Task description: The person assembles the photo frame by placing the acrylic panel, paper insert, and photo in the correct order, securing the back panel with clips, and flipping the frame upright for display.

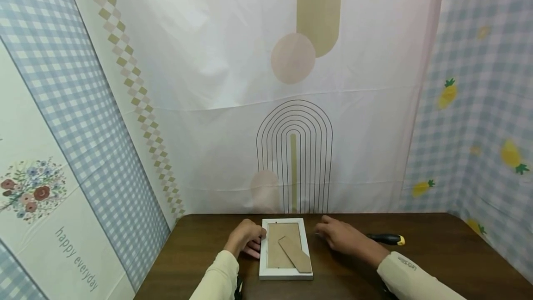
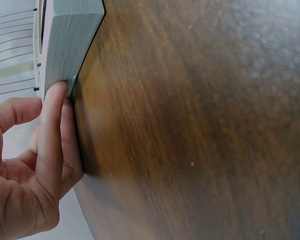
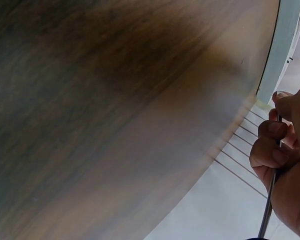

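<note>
A white picture frame (image 1: 264, 249) lies on the table with its brown backing board (image 1: 276, 247) and slanted stand leg (image 1: 296, 256) facing up. At its left side is my left hand (image 1: 248, 236); in the left wrist view one extended finger (image 2: 51, 130) touches the frame's side edge (image 2: 72, 45). My right hand (image 1: 339, 235) is to the right of the frame, apart from it. It grips a screwdriver by the thin metal shaft (image 3: 266, 215), and the black and yellow handle (image 1: 385, 239) sticks out behind the hand. The shaft's tip shows only faintly near the thumb.
Everything rests on a dark brown wooden table (image 1: 200, 244). Right behind its far edge hangs a white patterned cloth (image 1: 220, 152), with checked cloths at the left and right sides. A small dark object (image 1: 238, 287) shows beside the left sleeve.
</note>
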{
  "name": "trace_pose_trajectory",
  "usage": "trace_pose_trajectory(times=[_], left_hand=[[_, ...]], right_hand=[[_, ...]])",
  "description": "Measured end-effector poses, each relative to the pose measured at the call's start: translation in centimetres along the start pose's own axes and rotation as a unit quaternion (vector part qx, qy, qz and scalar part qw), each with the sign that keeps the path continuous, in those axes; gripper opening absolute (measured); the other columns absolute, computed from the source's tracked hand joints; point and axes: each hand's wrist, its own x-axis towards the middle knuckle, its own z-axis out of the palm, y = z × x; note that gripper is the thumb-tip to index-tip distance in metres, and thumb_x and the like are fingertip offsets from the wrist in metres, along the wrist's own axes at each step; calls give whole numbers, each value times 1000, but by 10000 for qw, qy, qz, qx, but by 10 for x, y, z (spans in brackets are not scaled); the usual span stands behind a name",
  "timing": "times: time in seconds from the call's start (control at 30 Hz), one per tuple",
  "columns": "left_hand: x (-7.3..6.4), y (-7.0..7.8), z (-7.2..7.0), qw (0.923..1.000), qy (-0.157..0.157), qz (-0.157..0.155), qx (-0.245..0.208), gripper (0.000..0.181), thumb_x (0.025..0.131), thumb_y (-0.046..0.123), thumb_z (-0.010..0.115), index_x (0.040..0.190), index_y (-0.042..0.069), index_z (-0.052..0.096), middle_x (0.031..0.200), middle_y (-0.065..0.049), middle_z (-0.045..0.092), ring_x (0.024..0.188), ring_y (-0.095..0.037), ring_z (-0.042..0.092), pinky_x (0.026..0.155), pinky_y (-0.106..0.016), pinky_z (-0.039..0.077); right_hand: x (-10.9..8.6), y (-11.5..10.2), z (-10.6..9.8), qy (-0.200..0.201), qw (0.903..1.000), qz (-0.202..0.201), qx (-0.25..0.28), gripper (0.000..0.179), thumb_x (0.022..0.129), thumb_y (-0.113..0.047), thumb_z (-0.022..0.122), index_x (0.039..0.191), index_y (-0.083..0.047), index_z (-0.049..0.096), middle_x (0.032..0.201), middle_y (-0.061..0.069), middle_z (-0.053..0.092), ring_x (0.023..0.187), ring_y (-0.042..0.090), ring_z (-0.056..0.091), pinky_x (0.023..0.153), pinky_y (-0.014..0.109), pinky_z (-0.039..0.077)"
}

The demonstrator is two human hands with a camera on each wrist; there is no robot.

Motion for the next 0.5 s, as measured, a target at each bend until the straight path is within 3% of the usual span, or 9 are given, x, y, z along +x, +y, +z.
trace_pose_trajectory(times=[0.23,0.5], left_hand=[[-2,-1,0,10000,23,-1,-19,17,94,7,69,105,-6,67,102,-24,68,81,-32,75,66,-42,76],[1,0,0,10000,15,35,-53,15,91,6,70,103,-3,67,100,-22,67,80,-31,73,65,-42,76]], right_hand=[[3,-2,2,53,10000,-69,-4,24,106,2,70,119,-16,81,94,-6,54,72,-3,41,58,15,42],[8,-5,2,77,9998,-146,59,20,107,0,71,118,-14,81,95,-5,58,75,-4,44,61,15,47]])
